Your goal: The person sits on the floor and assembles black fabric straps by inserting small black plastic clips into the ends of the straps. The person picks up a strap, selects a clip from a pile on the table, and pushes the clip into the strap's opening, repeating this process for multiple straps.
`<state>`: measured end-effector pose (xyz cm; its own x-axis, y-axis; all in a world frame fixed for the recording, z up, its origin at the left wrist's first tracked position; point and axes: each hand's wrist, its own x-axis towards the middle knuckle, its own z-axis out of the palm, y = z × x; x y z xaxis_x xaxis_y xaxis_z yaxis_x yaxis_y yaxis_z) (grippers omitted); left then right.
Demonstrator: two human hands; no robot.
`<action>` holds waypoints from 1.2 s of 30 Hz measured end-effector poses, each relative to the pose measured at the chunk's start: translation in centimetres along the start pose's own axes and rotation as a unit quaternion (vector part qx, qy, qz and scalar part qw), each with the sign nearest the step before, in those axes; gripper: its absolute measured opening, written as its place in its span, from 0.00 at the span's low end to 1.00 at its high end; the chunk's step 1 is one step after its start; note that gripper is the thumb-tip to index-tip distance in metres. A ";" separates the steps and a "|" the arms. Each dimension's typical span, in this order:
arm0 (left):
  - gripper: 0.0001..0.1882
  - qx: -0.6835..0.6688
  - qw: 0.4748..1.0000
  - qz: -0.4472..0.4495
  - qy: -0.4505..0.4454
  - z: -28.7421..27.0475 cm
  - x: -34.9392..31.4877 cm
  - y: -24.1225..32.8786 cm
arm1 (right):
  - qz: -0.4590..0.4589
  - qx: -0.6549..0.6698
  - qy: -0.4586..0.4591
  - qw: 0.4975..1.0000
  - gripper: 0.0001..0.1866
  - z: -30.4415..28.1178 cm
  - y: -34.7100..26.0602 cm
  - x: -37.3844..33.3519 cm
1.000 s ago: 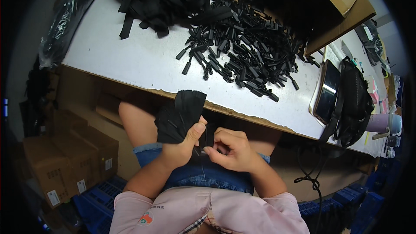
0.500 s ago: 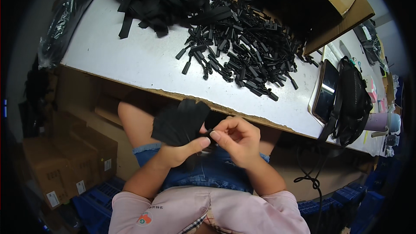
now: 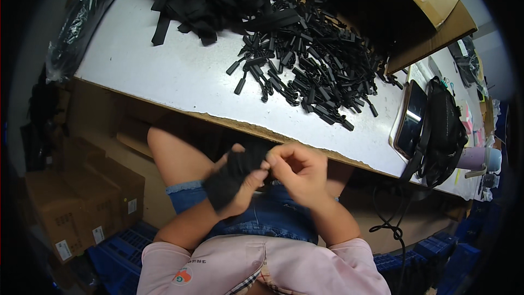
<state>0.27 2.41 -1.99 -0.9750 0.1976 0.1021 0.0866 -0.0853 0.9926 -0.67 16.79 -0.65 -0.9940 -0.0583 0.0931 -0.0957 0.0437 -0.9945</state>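
Note:
Above my lap, my left hand (image 3: pixel 243 199) grips a bundle of black fabric strips (image 3: pixel 229 180), thumb on the near side and fingertips showing past the far edge. The bundle is partly smeared by motion. Thumb and forefinger of my right hand (image 3: pixel 303 176) are pinched together at the bundle's right end; whatever lies between them is too small and dark to make out. On the table in front lies a large heap of black zipper pulls (image 3: pixel 314 84) with cord loops. A pile of black fabric strips (image 3: pixel 204 8) lies to its left.
The white table (image 3: pixel 142 71) has a worn front edge just beyond my hands. An open cardboard box (image 3: pixel 431 43) stands at the back right. To the right lie a tablet (image 3: pixel 410 117), a black bag (image 3: pixel 443 131) and a lilac bottle (image 3: pixel 472 158). Cartons (image 3: pixel 82 202) stand at lower left.
The fabric bundle was fanned out upward and now lies folded down over my left hand, which has turned. My right hand stays pinched near its end. The view has shifted slightly.

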 end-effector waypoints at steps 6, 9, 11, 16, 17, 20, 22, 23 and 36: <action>0.10 -0.290 0.940 -0.172 0.050 0.3 0.8 0.6 | -0.218 -0.534 0.134 0.806 0.07 -1.3 -0.2 4.8; 0.11 -0.189 0.962 -0.182 0.070 0.4 0.8 0.4 | -0.232 -0.472 0.131 0.840 0.06 -1.5 -0.3 4.6; 0.11 -0.121 0.980 -0.144 0.069 0.5 0.7 0.0 | -0.191 -0.350 0.131 0.908 0.06 -1.4 -0.2 3.1; 0.09 -0.009 1.000 0.025 -0.002 1.0 1.4 0.4 | -0.054 -0.060 0.000 0.997 0.06 -1.3 -1.0 0.0; 0.09 -0.024 1.000 0.011 -0.006 1.2 1.3 0.4 | -0.074 -0.077 -0.005 0.994 0.05 -1.4 -1.2 0.0; 0.10 -0.035 0.999 0.005 -0.027 1.4 1.3 0.9 | -0.124 -0.116 -0.007 0.985 0.06 -1.8 -1.5 0.0; 0.11 -0.024 0.999 0.010 -0.045 1.3 1.5 1.1 | -0.145 -0.129 0.014 0.981 0.06 -1.8 -1.4 -0.2; 0.11 -0.016 0.998 0.011 -0.054 1.1 1.5 1.1 | -0.166 -0.140 0.012 0.976 0.06 -1.8 -1.3 -0.2; 0.13 -0.075 0.993 -0.037 -0.079 0.7 1.6 0.8 | -0.256 -0.170 0.006 0.952 0.08 -1.6 0.2 0.0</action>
<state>-1.12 3.32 -0.99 -0.9326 0.3576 0.0500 -0.0266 -0.2063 0.9781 -0.75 18.37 -0.74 -0.8131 -0.1475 0.5631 -0.5769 0.3335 -0.7456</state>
